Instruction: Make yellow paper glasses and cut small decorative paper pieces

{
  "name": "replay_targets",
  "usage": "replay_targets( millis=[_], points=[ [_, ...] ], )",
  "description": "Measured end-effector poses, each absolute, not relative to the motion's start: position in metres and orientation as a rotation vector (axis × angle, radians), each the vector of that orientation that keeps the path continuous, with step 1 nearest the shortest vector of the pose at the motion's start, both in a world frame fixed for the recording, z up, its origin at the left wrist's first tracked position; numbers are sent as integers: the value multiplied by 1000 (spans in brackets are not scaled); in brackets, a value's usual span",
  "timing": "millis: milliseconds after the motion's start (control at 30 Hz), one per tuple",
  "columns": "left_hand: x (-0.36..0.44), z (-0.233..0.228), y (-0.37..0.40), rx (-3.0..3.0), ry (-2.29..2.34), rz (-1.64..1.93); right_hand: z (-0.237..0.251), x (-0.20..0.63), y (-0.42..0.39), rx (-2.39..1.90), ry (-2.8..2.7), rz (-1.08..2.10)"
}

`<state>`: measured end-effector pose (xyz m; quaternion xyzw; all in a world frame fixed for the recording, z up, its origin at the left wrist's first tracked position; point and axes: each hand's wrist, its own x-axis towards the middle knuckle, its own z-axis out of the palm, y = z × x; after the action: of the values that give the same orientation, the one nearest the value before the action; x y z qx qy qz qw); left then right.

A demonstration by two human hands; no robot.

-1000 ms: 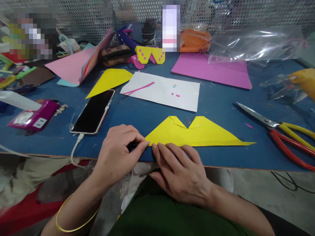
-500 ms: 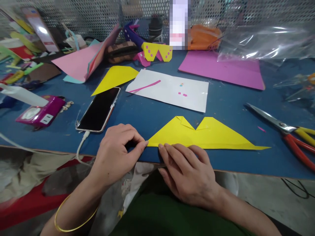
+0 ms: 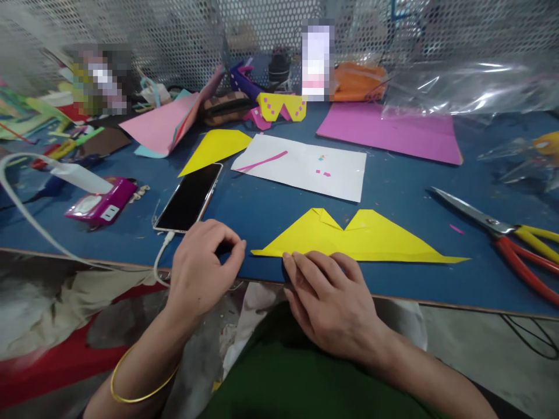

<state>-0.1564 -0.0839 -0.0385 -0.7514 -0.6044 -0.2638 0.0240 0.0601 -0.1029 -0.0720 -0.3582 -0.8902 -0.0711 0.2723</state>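
While clear plastic [image 3: 471,87] lies crumpled at the back of the blue table [image 3: 393,183], overlapping a purple sheet [image 3: 388,134], I see a folded yellow paper [image 3: 349,244] spread along the near edge. A white sheet [image 3: 301,171] lies just beyond it, and scissors [image 3: 501,227] sit near its right tip. The right hand [image 3: 334,302] rests with fingers extended on the paper's near edge; the left hand [image 3: 203,265], thumb and forefinger drawn together, is just off its left tip, near a phone [image 3: 190,198]. A pink strip [image 3: 262,161] lies on the white sheet.
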Motion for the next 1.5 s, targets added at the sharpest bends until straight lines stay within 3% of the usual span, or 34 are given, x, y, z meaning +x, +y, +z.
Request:
replay_targets(
  millis=[100, 200, 700, 1500],
  points=[
    [-149, -49, -102, -2137, -1551, -986, -73, 60, -102, -954, -2399, -190],
    [-132, -61, -118, -2415, -1217, -861, -75, 60, -103, -943, -2394, -201],
    [-130, -57, -131, -2339, -1391, -552, -80, 74, -114, -1052, -2319, -312],
    [-91, -76, -120, -2402, -1269, -576, -80, 106, -118, -1207, -2201, -344]
  ],
)
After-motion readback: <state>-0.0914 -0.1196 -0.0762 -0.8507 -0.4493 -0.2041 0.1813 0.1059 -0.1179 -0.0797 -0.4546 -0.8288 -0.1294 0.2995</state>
